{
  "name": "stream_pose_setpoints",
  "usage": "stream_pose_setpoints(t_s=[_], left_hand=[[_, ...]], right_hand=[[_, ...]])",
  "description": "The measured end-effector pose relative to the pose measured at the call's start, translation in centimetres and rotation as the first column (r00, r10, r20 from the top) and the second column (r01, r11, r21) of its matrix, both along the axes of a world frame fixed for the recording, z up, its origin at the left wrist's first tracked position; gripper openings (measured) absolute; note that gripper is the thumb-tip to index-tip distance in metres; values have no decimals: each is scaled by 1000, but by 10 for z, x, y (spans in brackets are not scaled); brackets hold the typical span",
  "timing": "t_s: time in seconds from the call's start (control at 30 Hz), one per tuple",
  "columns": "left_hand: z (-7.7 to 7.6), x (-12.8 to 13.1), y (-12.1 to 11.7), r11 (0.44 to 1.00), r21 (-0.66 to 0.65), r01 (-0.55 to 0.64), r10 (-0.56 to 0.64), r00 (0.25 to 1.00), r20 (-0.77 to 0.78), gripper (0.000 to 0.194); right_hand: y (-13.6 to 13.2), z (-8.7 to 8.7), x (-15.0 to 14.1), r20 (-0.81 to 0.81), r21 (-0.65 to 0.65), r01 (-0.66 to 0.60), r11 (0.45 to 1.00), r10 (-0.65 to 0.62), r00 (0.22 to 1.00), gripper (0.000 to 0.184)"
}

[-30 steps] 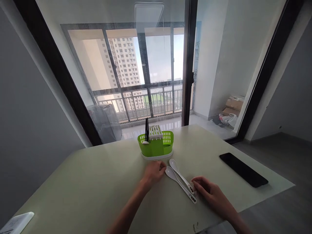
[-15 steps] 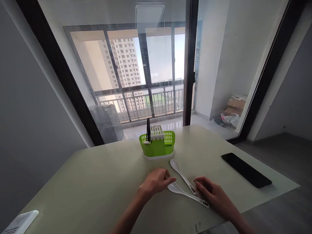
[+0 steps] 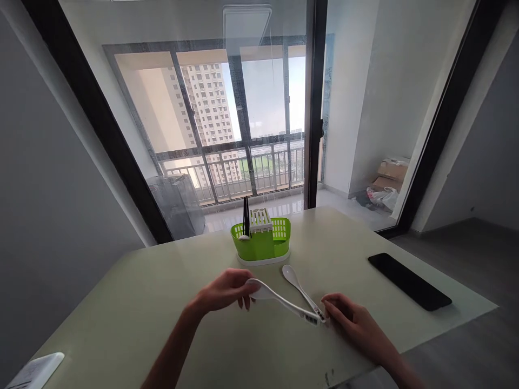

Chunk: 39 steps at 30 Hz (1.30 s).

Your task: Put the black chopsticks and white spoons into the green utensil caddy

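My left hand (image 3: 231,289) grips a white spoon (image 3: 279,299) by its bowl and holds it up above the table, its handle slanting down to the right. A second white spoon (image 3: 298,285) lies on the table, bowl toward the basket. My right hand (image 3: 351,319) rests on the table beside the handle end of that spoon, fingers curled and fingertips close together, with nothing visible in them. Beyond both spoons stands a green utensil basket (image 3: 259,246) on a white base. It holds black chopsticks (image 3: 246,216) and a white slotted piece (image 3: 260,219).
A flat black object (image 3: 409,281) lies on the right of the pale table (image 3: 162,302). A white-edged item (image 3: 42,367) is at the near left edge. Behind the table are a dark-framed glass door (image 3: 314,108) and cardboard boxes (image 3: 391,173) with plastic bags.
My left hand has taken hold of the nearer spoon by its bowl and lifted it up and to the left. My right hand has hardly moved.
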<state>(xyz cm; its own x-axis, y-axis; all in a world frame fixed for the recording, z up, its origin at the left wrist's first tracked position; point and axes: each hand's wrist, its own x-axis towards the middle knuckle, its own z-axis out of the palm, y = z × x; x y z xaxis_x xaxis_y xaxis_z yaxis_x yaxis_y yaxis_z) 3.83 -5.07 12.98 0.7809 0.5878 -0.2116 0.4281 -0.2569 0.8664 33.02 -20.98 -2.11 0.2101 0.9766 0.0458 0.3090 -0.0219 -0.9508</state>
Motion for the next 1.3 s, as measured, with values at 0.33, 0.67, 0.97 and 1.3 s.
stream_pose_setpoints(t_s=[0.33, 0.67, 0.97, 1.3], left_hand=[[46, -39, 42, 576, 282, -767, 603, 632, 486, 59], [15, -39, 85, 118, 814, -569, 747, 591, 305, 36], [5, -7, 87, 164, 934, -318, 660, 739, 136, 36], [0, 7, 79, 411, 825, -387, 557, 824, 109, 34]], right_hand=[[0, -3, 2, 40, -26, 5, 1000, -4, 999, 48], [2, -2, -1, 28, -1, 16, 1000, -16, 999, 47], [1, 1, -2, -5, 18, 9, 1000, -9, 1000, 44], [-1, 5, -4, 11, 52, 38, 998, -38, 999, 43]])
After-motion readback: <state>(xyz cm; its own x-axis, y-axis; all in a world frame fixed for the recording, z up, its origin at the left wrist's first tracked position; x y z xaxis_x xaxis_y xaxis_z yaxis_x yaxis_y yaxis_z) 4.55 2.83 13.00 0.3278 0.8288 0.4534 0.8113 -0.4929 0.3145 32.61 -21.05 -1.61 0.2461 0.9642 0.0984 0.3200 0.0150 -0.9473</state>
